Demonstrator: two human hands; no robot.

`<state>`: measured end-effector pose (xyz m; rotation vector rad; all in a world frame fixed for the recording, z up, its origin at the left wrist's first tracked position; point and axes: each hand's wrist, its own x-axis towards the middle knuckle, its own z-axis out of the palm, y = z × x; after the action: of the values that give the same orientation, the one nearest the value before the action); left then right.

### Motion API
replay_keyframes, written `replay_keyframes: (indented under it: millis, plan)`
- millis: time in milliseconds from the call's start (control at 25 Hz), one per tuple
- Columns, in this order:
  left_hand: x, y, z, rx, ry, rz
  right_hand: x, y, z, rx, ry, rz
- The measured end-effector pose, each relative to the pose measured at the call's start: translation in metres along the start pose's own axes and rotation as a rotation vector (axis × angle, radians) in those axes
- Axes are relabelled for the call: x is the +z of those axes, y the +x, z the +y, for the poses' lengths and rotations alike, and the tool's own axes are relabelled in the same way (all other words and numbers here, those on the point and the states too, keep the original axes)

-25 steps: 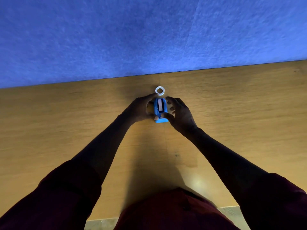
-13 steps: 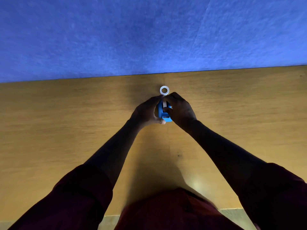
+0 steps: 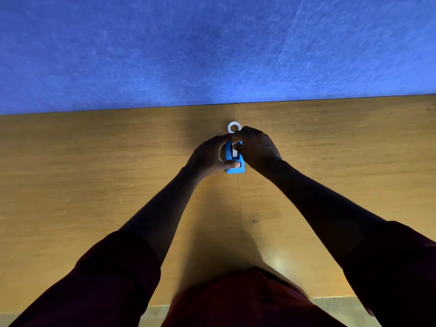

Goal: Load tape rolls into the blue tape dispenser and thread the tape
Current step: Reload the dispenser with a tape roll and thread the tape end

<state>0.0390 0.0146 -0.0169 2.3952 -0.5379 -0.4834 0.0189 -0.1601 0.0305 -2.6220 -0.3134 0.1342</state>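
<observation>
The small blue tape dispenser (image 3: 233, 169) stands on the wooden table (image 3: 94, 185) at the centre. A white tape roll (image 3: 235, 147) sits inside it, mostly hidden by fingers. My left hand (image 3: 211, 155) grips the dispenser from its left side, thumb across the near end. My right hand (image 3: 256, 147) curls over the dispenser's far right part, with its fingertips at the roll; what they pinch is hidden. A second white tape roll (image 3: 234, 126) lies flat on the table just behind the hands.
A blue felt wall (image 3: 212, 48) rises along the table's far edge. The table's near edge (image 3: 335, 299) runs close to my body. A small dark spot (image 3: 254, 221) marks the wood between my forearms.
My right hand has closed in over the top of the dispenser, covering most of the roll. My left hand keeps its grip. The view has shifted slightly.
</observation>
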Motion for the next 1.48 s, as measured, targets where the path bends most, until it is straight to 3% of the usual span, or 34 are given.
replay_keyframes:
  millis: [360,680,1240,1480]
  plan:
    - [0.004,0.005,0.002,-0.032,0.058,0.103,-0.002,-0.004,-0.002,0.021,-0.018,-0.001]
    - [-0.002,0.003,0.004,-0.019,0.094,0.070,0.002,-0.017,-0.008,0.031,0.018,0.064]
    - [-0.007,0.003,0.007,-0.013,0.106,0.045,-0.005,-0.016,-0.011,-0.013,0.000,0.025]
    - [-0.007,0.003,0.007,0.023,0.099,0.055,-0.004,-0.020,-0.008,0.093,-0.042,0.023]
